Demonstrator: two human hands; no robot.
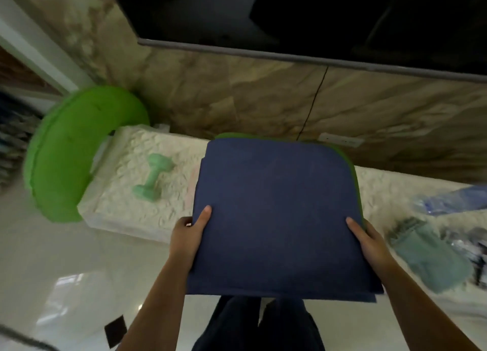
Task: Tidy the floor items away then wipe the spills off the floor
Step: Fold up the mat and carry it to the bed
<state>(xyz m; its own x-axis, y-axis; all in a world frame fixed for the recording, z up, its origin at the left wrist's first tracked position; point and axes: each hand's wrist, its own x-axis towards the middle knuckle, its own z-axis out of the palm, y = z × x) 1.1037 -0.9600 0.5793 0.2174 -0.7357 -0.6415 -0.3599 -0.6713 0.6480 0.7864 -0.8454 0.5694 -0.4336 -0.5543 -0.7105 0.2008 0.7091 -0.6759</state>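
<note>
I hold a folded navy blue cloth [276, 213] flat in front of me, with a green edge [351, 163] of something showing under its far right side. My left hand [188, 234] grips its left edge, thumb on top. My right hand [369, 241] grips its right edge the same way. Beyond it a mint green dumbbell [152, 177] lies on a white shaggy rug [163, 213]. A round green cushion [68, 153] leans at the rug's left end. A folded teal cloth [432, 261] lies on the rug at the right.
A marbled wall [263, 95] with a dark TV [316, 16] mounted on it stands behind the rug; a black cable [313, 103] runs down to a white socket [340, 140]. Blue plastic-wrapped items [453, 200] lie far right. Glossy white floor tiles [66, 271] spread at the left, with my dark-trousered legs [258, 324] below.
</note>
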